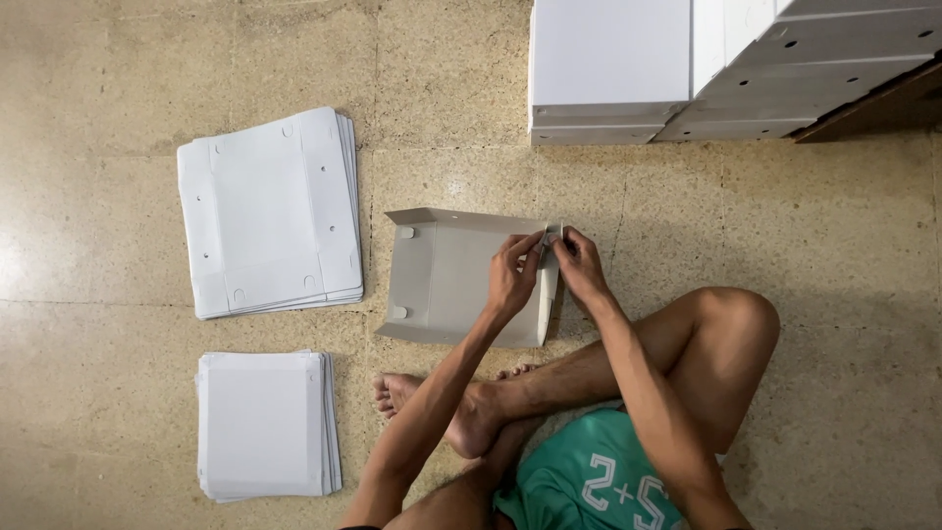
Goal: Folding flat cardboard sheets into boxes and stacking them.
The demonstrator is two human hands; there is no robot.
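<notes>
**Folding a Flat Cardboard Blank into a Box: Corner Stage**

Covering most of the view, the floor point(844, 294) is speckled beige stone tile, smooth and faintly glossy. At its far edge stand the finished boxes point(687, 69): white, rectangular, stacked, with small round holes in their sides.

On the left lie two piles of unfolded stock. The large blanks point(267, 211) are white sheets with crease lines, corner tabs and punched holes. The small blanks point(267, 424), nearer the person, are plainer and squarer. Both piles are several sheets thick, so by this evidence much work remains.

The box in progress point(461, 277) lies on the floor just ahead of the person's crossed legs. It is matte grey-white cardboard, thin and stiff. Its long walls are raised; two tabs at the left end are not yet tucked.

The left hand point(512, 278) and right hand point(579, 263) meet at the right far corner, each pinching a small flap between narrowed fingertips. Judged so, one corner is being set and the others are pending.
</notes>
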